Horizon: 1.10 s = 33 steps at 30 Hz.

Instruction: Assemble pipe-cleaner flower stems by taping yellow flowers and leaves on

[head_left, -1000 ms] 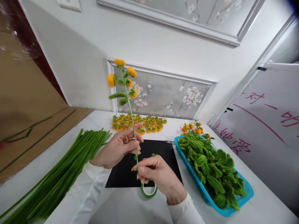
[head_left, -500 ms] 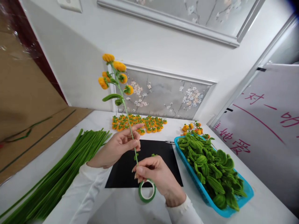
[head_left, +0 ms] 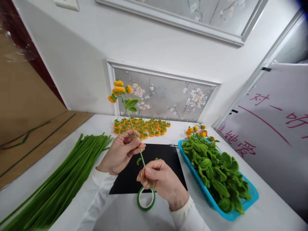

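My left hand (head_left: pixel 121 151) pinches the thin green stem of a pipe-cleaner flower sprig (head_left: pixel 123 94), which carries several orange blossoms and green leaves at its top and leans away from me. My right hand (head_left: pixel 158 179) is closed round the stem's lower end, just above a roll of green floral tape (head_left: pixel 146 199) that hangs under its fingers. Both hands hover over a black mat (head_left: pixel 154 166) on the white table (head_left: pixel 43 173).
A thick bundle of green pipe-cleaner stems (head_left: pixel 60 183) lies at the left. A blue tray (head_left: pixel 231 215) heaped with green leaves sits at the right. Several orange blossoms (head_left: pixel 141 125) lie by the wall, with a finished sprig (head_left: pixel 197 130) behind the tray.
The sprig has tipped away from me, so its flower head sits lower in view, and it has turned in my fingers. The tape roll has dropped slightly left.
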Motion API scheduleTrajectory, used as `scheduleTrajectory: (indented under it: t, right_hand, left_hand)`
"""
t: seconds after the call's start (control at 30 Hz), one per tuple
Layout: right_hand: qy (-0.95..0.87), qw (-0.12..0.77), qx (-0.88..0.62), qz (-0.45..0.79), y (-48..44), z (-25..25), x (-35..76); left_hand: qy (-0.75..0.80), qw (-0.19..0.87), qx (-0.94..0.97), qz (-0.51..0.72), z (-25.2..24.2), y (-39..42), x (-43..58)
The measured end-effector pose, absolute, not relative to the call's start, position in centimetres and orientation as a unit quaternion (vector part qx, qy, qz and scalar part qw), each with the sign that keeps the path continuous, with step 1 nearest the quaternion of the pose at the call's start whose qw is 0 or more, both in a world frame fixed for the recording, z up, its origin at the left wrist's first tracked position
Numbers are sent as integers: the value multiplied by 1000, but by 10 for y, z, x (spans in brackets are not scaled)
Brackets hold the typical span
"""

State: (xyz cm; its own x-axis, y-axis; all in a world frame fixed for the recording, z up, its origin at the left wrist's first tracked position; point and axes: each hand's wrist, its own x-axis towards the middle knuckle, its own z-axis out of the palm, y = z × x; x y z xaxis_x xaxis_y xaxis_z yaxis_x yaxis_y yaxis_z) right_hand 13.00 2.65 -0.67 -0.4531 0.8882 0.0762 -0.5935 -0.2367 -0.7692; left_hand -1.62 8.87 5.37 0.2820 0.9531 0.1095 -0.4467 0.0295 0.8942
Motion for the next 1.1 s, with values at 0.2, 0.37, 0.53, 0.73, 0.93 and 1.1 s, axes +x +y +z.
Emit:
scheduleTrajectory:
  t: [0.2, 0.37, 0.53, 0.73, 0.93, 1.1]
  right_hand:
    - [-325, 472, -141, 807, 21, -5, 129]
    - [-300, 487, -110, 813, 21, -2, 128]
    - [-327, 532, -99, 775, 23, 0, 126]
    - [-388, 547, -172, 721, 25, -3, 132]
    - [-345, 555, -142, 743, 22, -8, 131]
    - [-535, 533, -302, 582, 38, -16, 146]
  left_hand:
    - [230, 702, 407, 537, 56, 86, -16]
    - [227, 713, 378, 545, 56, 84, -10]
    - [242, 698, 406, 538, 58, 80, -6]
    - [239, 683, 503, 473, 59, 76, -4]
    - [230, 697, 498, 463, 56, 78, 1]
    - [235, 680, 478, 503, 53, 88, -5]
